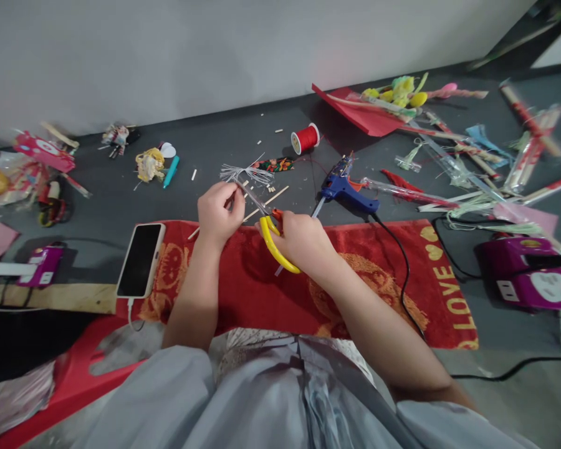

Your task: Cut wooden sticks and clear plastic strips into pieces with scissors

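Note:
My right hand [306, 244] is closed round a pair of scissors with a yellow handle [275, 246]. The blades [253, 196] point up and left, reaching my left hand [220, 214]. Its fingers are pinched together; whatever they hold is hidden or too small to name. Just beyond them spreads a bundle of thin whitish strands [247, 173]. A small orange-red bit shows by my right fingers, and I cannot tell what it is. Next to the strands lies a dark patterned scrap of fabric [275, 164], with thin wooden sticks [277, 194] and small pale bits near it.
Below my hands lies a red towel [262, 299], with a phone [141, 259] on its left edge. A blue glue gun [348, 190] with a black cord and a red thread spool [305, 138] stand beyond. Craft scraps crowd the right, near a purple box [528, 271].

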Tool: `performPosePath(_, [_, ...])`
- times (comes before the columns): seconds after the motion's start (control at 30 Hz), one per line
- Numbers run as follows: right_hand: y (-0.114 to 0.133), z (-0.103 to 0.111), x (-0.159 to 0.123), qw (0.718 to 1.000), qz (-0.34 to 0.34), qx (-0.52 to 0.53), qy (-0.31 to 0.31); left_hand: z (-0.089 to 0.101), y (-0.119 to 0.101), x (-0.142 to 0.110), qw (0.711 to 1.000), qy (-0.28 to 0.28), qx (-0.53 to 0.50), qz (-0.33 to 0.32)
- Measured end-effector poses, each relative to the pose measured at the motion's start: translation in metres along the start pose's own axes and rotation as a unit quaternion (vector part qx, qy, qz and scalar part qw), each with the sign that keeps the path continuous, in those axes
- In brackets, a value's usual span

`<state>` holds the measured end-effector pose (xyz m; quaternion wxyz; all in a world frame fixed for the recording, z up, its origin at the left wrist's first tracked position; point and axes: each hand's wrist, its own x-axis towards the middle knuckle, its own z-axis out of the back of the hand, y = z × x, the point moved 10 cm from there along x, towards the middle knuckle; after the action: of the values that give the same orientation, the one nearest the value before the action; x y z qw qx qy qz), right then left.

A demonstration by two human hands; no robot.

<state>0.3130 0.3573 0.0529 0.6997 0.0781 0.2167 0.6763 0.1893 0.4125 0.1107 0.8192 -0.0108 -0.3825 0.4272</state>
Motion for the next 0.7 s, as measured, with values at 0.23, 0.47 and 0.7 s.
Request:
performPosePath(0.23, [-0.0015,0.0012,0.0023,1.0,0.005,-0.006,-0.003,-0.0015,0.0033,-0.0004,1.0,-0.004,-0.027,0.012])
performPosePath(0.47, [-0.0002,0.0003,0.0032,1.0,0.013,-0.01,0.0,-0.0009,0.0052,-0.0007,0.999,-0.005,-0.031,0.017])
performPosePath(0.7, [0.0008,0.0002,0.004,1.0,0.019,-0.004,-0.014,0.0036,0.0017,0.0015,0.999,-0.016,-0.033,-0.002])
